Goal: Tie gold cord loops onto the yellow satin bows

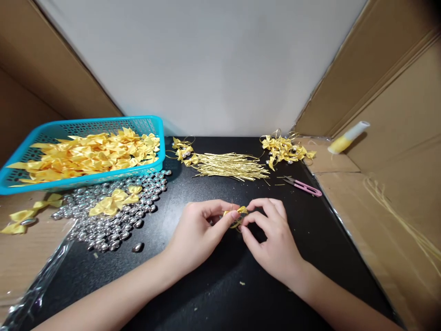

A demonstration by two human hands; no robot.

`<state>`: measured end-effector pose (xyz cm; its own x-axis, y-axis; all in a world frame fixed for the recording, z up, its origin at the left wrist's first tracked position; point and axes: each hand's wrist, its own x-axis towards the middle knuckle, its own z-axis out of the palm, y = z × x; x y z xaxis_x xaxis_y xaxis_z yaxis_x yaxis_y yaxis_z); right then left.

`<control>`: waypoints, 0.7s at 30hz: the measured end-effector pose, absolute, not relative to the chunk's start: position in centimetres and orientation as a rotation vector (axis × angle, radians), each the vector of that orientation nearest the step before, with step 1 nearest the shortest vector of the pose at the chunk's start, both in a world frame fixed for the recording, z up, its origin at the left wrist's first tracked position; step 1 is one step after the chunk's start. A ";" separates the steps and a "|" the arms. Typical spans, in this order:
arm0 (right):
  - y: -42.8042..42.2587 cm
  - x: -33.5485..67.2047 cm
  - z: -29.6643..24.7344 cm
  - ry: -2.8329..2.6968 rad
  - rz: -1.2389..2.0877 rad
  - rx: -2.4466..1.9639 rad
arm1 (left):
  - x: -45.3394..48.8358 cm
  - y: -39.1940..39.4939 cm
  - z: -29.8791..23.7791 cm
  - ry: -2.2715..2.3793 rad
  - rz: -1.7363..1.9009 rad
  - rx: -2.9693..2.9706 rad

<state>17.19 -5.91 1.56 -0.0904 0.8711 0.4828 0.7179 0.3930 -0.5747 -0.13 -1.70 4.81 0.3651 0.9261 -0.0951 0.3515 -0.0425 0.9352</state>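
Note:
Low over the middle of the black table, my left hand (200, 230) pinches a small yellow ribbon bow (243, 209) between thumb and fingers. A thin gold cord (236, 225) loops just below the bow. From the other side my right hand (275, 236) closes its thumb and fingertips on the cord, close against the bow. The fingers partly cover both bow and cord. Farther back lies a bundle of cut gold cords (230, 166). Silver teardrop beads (106, 230) are spread to the left, with a few yellow bows (110, 202) on top.
A turquoise basket (161, 142) full of yellow bows stands at the left. Tied bows (284, 149) are heaped at the back right, with a smaller group (184, 151) at the back left. Pink thread snips (306, 187) lie at the right. Cardboard walls (396, 105) flank the table.

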 end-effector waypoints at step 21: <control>-1.0 20.9 7.6 -1.423 -0.087 -1.011 | 1.0 1.5 11.8 1.228 0.997 1.984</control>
